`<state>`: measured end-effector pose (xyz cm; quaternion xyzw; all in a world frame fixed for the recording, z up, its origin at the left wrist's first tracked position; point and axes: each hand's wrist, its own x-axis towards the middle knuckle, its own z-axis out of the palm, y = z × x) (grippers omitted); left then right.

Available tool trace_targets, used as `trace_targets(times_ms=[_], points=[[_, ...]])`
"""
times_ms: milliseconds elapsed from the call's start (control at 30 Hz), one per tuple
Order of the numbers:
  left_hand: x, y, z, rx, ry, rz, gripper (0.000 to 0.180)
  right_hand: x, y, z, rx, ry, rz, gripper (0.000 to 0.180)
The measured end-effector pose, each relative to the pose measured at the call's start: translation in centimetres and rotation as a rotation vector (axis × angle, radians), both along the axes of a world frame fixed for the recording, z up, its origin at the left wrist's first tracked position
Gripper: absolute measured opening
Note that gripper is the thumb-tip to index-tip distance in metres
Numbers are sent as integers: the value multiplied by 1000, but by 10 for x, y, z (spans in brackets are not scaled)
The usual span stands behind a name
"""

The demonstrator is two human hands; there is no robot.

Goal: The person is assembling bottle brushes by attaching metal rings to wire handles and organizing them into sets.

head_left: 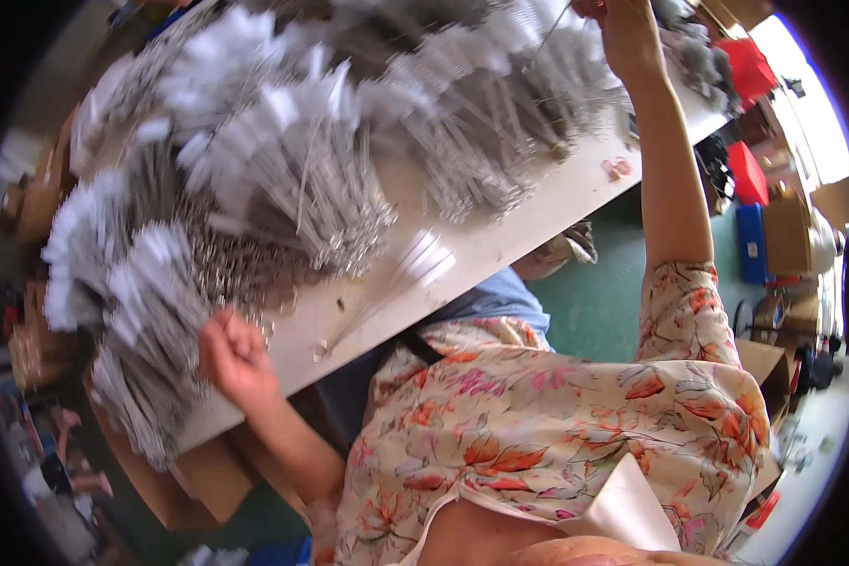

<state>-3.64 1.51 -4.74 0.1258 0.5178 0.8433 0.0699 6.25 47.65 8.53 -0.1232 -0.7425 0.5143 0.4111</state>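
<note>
Nearest the camera is the person's flower-printed short-sleeved blouse point(575, 424) in cream, orange and pink, filling the lower middle of the view. From it the left forearm runs up to the left hand point(234, 357), blurred, its fingers curled over the near edge of the long white worktable point(500, 241); whether they pinch anything I cannot tell. Just beside that hand lie a few loose thin wire brushes with white bristle tips point(415, 264), flat on the bare tabletop, and a spread of small metal loops.

Farther in, heaped bundles of grey wire-stemmed brushes with white heads point(283, 160) cover most of the table — fanned out, overlapping, stems pointing toward the person.

At the far side the right arm stretches out straight, and the right hand point(623, 28) is closed on a single thin wire stem point(547, 33) slanting down into the far heaps. Beyond the table's end stand red plastic bins point(747, 170) and brown cardboard boxes point(788, 236) — well apart from both hands.
</note>
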Motion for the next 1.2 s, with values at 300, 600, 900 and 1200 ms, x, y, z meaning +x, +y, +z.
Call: trace_targets(times_ms=[300, 600, 900, 1200], points=[[12, 92, 45, -491, 429, -96, 15, -57, -253, -67, -531, -223, 859, 21], [18, 49, 33, -282, 1002, 109, 16, -32, -241, -109, -461, -209, 779, 31], [18, 36, 18, -582, 1295, 180, 49, -22, -246, -100, -910, -272, 940, 20], [10, 28, 37, -190, 426, -727, 84, -4, -267, -84, -239, -525, 996, 14]])
